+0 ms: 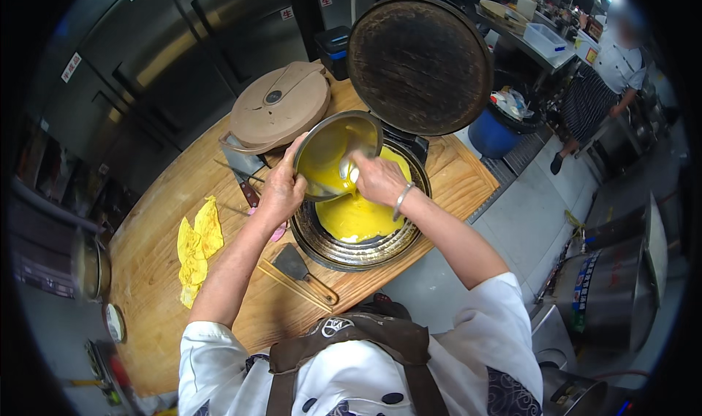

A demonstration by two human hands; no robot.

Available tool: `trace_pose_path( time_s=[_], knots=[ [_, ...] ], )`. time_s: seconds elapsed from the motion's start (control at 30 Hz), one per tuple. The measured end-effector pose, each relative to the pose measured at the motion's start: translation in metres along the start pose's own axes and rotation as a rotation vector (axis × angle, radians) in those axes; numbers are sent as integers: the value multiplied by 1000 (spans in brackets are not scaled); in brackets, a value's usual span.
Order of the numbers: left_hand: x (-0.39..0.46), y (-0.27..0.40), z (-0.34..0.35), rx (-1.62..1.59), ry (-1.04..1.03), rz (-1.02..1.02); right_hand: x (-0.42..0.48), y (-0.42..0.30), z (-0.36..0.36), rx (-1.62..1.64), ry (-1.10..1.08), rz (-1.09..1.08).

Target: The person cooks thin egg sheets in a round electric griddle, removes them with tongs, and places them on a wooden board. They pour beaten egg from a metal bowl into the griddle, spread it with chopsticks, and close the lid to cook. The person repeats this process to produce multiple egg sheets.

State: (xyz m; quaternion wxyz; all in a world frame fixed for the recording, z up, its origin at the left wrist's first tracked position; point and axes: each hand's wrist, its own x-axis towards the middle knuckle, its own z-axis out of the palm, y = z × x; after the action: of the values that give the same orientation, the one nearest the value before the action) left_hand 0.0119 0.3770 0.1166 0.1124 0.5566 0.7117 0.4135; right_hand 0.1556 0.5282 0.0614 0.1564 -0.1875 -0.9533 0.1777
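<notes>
My left hand [285, 185] grips the rim of a stainless-steel bowl [323, 136], which is tilted toward its near side. Yellow liquid, like beaten egg, runs over the bowl's lip onto an open electric griddle [362, 259]. A broad yellow layer [356, 218] of it covers much of the cooking plate. Inside the bowl, my right hand [378, 177] holds a white utensil [346, 169], perhaps a spoon, blurred and partly hidden by the fingers. The griddle's dark round lid [419, 65] stands raised behind. In front of the griddle lie a spatula [299, 268] and wooden chopsticks [296, 287].
Folded yellow sheets [194, 251] lie on the wooden table [148, 240] at left. A knife [248, 192] rests beside a closed brown round appliance [279, 106]. Beyond the table's right edge stands a blue bin [493, 133]; a person [609, 70] is farther off.
</notes>
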Motion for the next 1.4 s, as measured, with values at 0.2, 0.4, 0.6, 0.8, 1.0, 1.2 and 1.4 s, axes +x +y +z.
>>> trace_pose_path(
  time_s=[0.2, 0.4, 0.6, 0.8, 1.0, 1.2, 1.4],
  knots=[
    [-4, -5, 2, 18, -21, 65, 38, -37, -1, -156, 312, -2],
    [-4, 13, -4, 0, -119, -64, 29, -51, 19, -318, 243, -273],
    [-2, 7, -1, 120, -110, 115, 11, -35, 24, -448, 147, -498],
    [-6, 9, 4, 178, -66, 147, 32, -28, -4, -562, 290, -146],
    [-9, 8, 8, 111, -20, 217, 29, -56, 16, -582, 172, -156],
    [-8, 8, 1, 135, -34, 112, 19, -44, 22, -518, 301, -221],
    [-7, 9, 3, 118, -37, 181, 30, -53, 20, -453, 146, -336]
  ],
)
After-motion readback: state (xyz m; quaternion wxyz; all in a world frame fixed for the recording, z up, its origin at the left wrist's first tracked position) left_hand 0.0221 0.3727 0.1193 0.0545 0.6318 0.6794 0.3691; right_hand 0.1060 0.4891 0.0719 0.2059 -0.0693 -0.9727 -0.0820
